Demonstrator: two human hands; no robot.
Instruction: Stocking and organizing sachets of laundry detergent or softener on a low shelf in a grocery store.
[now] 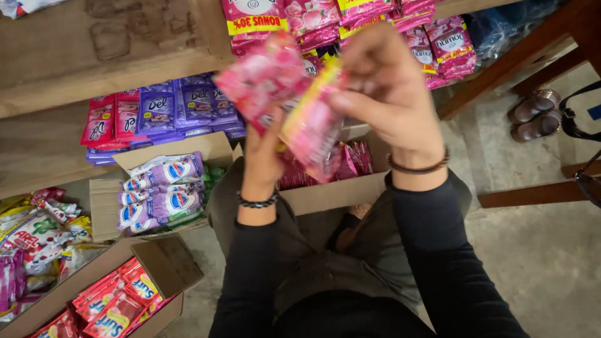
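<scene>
Sachets (285, 94), pink and blurred, sit pinched in our left hand (263, 153) and right hand (391, 94); we should grip firmly, separating strips over the box (332, 191).

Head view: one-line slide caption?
Seated person's left hand and right hand hold pink sachet strips above an open cardboard box, beside wooden shelves stocked with sachets.

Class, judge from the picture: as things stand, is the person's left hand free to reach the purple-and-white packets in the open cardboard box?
Probably not at once: the left hand and right hand both grip pink sachets. The path to the purple-and-white packets looks unobstructed.
</scene>
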